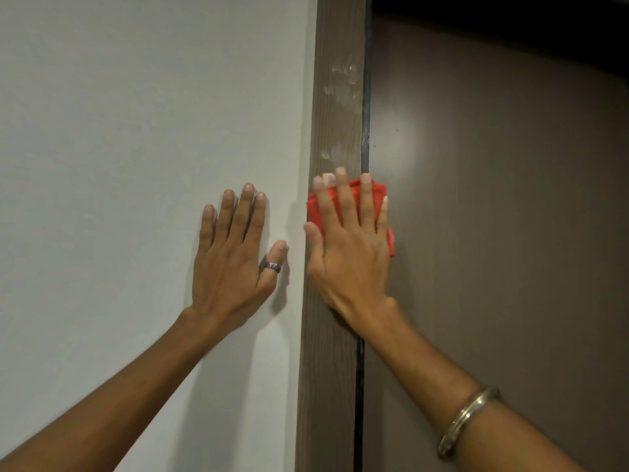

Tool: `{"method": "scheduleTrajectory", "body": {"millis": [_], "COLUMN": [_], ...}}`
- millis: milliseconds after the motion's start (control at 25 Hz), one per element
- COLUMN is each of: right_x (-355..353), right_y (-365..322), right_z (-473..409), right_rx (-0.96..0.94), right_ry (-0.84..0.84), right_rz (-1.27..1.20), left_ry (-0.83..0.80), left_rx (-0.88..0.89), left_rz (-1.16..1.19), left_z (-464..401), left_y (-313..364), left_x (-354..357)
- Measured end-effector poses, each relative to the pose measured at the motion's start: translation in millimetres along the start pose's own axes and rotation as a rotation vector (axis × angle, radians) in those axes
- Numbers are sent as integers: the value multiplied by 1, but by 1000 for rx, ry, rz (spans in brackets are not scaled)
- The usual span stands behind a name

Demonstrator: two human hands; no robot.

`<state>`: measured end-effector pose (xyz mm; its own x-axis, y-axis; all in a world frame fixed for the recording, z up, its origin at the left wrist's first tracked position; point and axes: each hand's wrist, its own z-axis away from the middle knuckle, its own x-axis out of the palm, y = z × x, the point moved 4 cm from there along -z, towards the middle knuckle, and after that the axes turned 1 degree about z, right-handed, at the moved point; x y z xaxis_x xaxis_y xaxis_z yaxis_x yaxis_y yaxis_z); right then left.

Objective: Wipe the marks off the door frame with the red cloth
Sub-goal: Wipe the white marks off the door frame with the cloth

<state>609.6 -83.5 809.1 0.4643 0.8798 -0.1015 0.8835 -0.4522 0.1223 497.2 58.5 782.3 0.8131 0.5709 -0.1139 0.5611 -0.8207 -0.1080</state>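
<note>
Metal bangle (468, 420), right hand (350, 247) flat-fingered pressing folded red cloth (374, 195) on wood-grain door frame (326, 369)

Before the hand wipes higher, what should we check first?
1. Cloth under right hand: ok, pressed flat.
2. Cloth on frame: ok, though its right part hangs over the door.
3. Marks left above the cloth: not ok, white smears remain.
4. Left hand braced on wall: ok, flat and clear of the frame.
5. Cloth clean underneath: cannot tell, hidden.
</note>
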Motion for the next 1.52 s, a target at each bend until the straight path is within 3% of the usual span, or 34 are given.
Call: {"method": "scheduleTrajectory", "body": {"millis": [120, 480, 640, 1160, 1280, 1440, 1520], "right_x": [1, -3, -4, -12, -20, -18, -24], "right_y": [4, 8, 2, 21, 24, 19, 25], "right_z": [-13, -59, -91, -172, -199, -204, -230], "right_rx": [-79, -58, 63, -15, 84, -72, -53], "right_ry": [-34, -32, 13, 16, 20, -7, 4], "right_rz": [-12, 8, 19, 10, -3, 75, 54], "left_ry": [-7, -2, 36, 25, 27, 12, 33], "left_rx": [-4, -22, 19, -9, -13, -19, -22], "left_rz": [12, 39, 27, 82, 87, 58, 76], "left_z": [-14, -51, -55, -107, -116, -122, -142], "left_y": [-2, 3, -3, -9, -7, -9, -8], "left_x": [0, -5, -1, -12, -16, -12, -14]}}
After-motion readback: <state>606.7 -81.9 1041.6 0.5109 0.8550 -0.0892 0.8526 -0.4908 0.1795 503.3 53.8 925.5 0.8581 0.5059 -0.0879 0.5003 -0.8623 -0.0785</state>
